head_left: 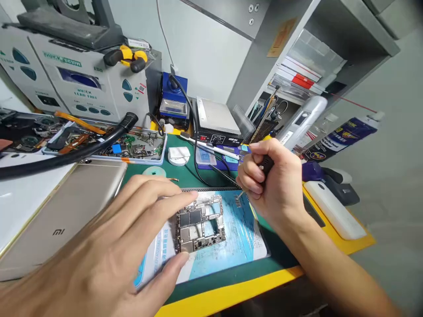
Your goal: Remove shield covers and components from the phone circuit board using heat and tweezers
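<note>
Left hand wide at silver circuit board, grip unclear; right hand holding grey tool. Black hose, green mat, grey shelf.

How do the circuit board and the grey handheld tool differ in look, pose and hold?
The circuit board is flat, with dark chips and openings; the grey handheld tool is long, rounded and smooth-cased.
The board faces up over the blue-and-white booklet; the tool is raised at a slant.
The left hand has thumb and finger at the board's edges; the right hand wraps the tool in a fist.
Both are partly covered by fingers.
</note>
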Demonstrator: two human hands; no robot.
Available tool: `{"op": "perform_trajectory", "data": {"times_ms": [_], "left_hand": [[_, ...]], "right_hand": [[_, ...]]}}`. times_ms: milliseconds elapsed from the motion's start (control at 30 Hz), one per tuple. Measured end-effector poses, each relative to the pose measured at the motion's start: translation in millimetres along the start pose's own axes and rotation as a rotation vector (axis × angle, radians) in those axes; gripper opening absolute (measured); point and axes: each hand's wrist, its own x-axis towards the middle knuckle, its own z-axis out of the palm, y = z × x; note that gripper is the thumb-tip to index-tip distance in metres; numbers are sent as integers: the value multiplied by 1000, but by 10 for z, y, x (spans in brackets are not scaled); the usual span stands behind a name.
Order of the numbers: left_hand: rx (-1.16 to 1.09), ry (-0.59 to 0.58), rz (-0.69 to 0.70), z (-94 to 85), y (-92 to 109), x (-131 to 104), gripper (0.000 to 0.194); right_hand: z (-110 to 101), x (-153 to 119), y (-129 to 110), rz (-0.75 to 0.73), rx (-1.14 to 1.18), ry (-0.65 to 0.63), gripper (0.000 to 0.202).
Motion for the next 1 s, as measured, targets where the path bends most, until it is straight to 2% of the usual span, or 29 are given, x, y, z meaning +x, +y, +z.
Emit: {"op": "perform_trajectory", "data": {"times_ms": [133, 233, 467, 900, 1000], "left_hand": [[17, -7, 52, -21, 39, 19, 53], [-3, -11, 39, -17, 63, 25, 54], [41, -38, 112, -76, -10, 20, 62], [52, -74, 90, -118, 31, 74, 61], [40, -89, 84, -133, 26, 89, 60]], "right_hand": [[22, -8, -7, 93, 66, 8, 35], [15, -15, 13, 113, 87, -5, 33], [-25, 35, 60, 186, 112, -34, 31], [19, -3, 5, 318, 112, -24, 35], [25, -19, 6, 284, 98, -33, 37]]}}
